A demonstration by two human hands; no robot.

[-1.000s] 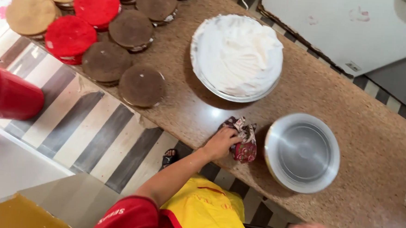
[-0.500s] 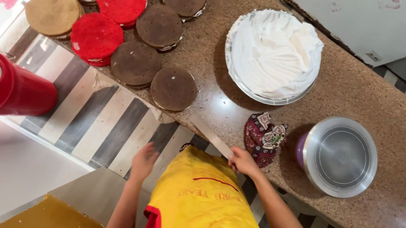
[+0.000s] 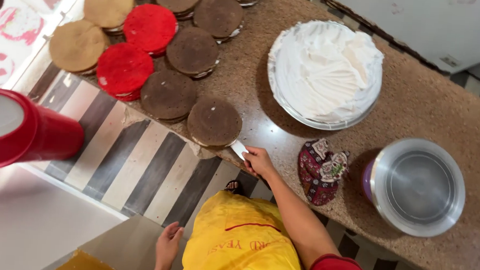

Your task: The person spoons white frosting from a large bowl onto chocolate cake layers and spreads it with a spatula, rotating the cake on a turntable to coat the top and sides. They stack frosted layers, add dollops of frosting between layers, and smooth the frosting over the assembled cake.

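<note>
Spatula (image 3: 238, 148) gripped by right hand (image 3: 259, 160).

A bowl of white cream (image 3: 325, 71), a steel tin (image 3: 417, 187), a patterned cloth (image 3: 320, 169) and what appears to be a red jug (image 3: 24, 132) are seen on and beside the speckled counter (image 3: 427, 106).

No packages, labels, signs or screens in view.

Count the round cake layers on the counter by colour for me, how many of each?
Brown cake rounds: 6 (one cut off by the top edge)
Red cake rounds: 2
Tan cake rounds: 2
Total: 10
</note>
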